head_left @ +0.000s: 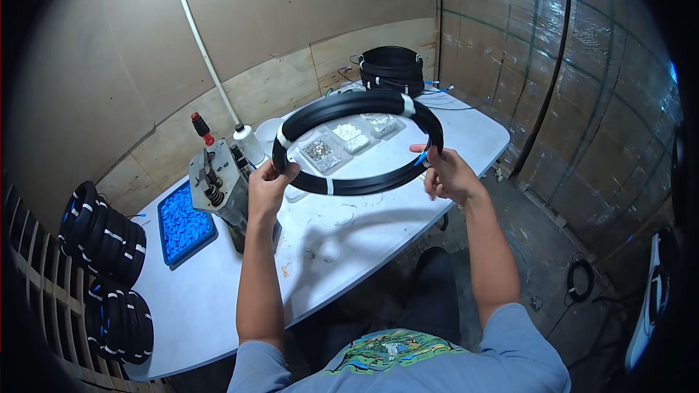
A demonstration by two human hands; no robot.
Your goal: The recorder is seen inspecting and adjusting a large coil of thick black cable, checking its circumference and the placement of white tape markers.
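Observation:
A large coil of black cable [342, 107], bound with white tape wraps, is held up over the table in front of me. My left hand [271, 183] grips its left side, thumb laid over the coil. At the coil's right side my right hand [451, 175] takes hold near a small blue connector [421, 158], with the index finger reaching inside the ring and the other fingers partly curled. Through the ring show clear plastic boxes, one with small metal parts [319, 151] and one with white pieces [351, 137].
A bench press [218, 175] stands at the left beside a blue tray [206, 237] of small blue parts. Stacked black coils [102, 236] sit at the table's left edge, more coils [391, 71] at the far end. The white table [196, 313] carries a white bottle [247, 142].

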